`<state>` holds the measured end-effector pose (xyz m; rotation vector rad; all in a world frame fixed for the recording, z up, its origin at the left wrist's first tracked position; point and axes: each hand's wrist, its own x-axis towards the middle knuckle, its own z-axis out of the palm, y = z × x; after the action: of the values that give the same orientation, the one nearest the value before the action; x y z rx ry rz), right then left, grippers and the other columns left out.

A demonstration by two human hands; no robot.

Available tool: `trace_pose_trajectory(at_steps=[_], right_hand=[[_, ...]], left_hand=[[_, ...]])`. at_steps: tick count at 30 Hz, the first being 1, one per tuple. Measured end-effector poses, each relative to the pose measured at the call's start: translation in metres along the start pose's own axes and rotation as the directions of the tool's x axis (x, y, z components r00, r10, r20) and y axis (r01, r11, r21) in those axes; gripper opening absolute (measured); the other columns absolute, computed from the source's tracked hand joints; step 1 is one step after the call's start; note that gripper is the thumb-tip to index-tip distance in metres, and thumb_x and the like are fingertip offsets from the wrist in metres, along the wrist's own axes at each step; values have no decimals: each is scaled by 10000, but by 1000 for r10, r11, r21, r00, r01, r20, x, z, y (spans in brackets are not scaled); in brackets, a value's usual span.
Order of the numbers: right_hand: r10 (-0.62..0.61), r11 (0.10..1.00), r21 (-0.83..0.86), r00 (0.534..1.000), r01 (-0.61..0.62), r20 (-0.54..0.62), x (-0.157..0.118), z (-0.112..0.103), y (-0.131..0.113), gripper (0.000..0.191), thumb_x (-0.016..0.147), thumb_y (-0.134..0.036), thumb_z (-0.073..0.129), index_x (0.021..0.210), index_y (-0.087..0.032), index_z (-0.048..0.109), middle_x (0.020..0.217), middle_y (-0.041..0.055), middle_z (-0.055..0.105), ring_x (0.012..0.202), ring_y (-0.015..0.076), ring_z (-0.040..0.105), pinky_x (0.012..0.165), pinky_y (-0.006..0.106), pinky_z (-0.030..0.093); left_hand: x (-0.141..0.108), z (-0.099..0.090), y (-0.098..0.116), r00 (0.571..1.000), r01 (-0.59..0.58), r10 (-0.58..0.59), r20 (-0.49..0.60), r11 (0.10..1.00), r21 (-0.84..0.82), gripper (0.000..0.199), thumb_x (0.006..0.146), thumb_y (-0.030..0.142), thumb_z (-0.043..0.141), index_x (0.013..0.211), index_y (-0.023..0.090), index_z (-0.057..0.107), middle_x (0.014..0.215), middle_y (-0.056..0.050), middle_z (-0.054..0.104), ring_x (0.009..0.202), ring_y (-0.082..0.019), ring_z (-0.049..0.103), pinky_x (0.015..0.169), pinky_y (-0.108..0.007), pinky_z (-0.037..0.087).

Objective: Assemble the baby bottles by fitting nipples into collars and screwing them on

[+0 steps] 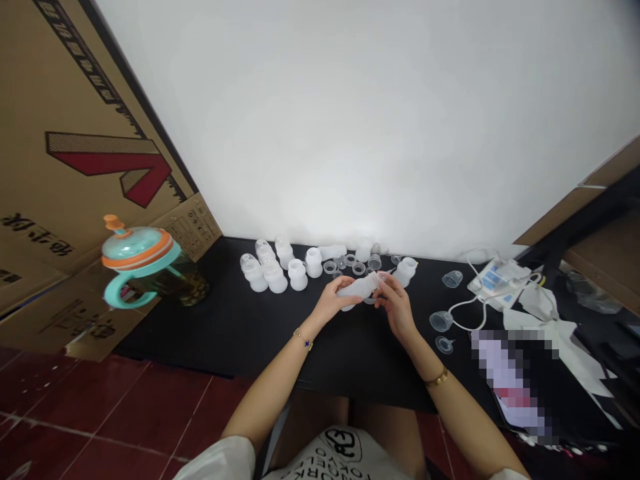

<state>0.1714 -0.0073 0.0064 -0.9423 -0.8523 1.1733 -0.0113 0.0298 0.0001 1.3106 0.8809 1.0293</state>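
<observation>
Near the middle of the black table (225, 333), my left hand (336, 299) is closed around a white bottle (359, 288) that lies tilted on its side. My right hand (395, 303) pinches at the bottle's right end, where a clear part (383, 277) shows between the fingers. Just behind my right hand stands an open white bottle (405, 270). Clear rings (359, 268) and small transparent pieces lie behind both hands. Left of them stand two open white bottles (299, 275) and several white bottles with clear domed caps (275, 275).
A large jug with a turquoise handle (115, 290) stands at the left beside a cardboard box (60, 200). To the right are clear cups (441, 321), a white power strip with cables (503, 283), papers (575, 347) and a blurred-out dark object (545, 380). A white wall (350, 120) rises behind.
</observation>
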Motion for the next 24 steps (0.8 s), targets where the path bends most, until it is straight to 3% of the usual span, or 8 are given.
trace_pose_trajectory(at_steps=[24], right_hand=[[13,999,-32,1000,-13,-2,2,-2,4,360,790,-414,803,1104,-258,721,938,2,627,672,128,560,478,218,448]], left_hand=[[0,0,-1,999,17,-19,26,999,50,550,611,386,890,1065,166,671,1021,-64,704,947,-235,654,816,-315,490]])
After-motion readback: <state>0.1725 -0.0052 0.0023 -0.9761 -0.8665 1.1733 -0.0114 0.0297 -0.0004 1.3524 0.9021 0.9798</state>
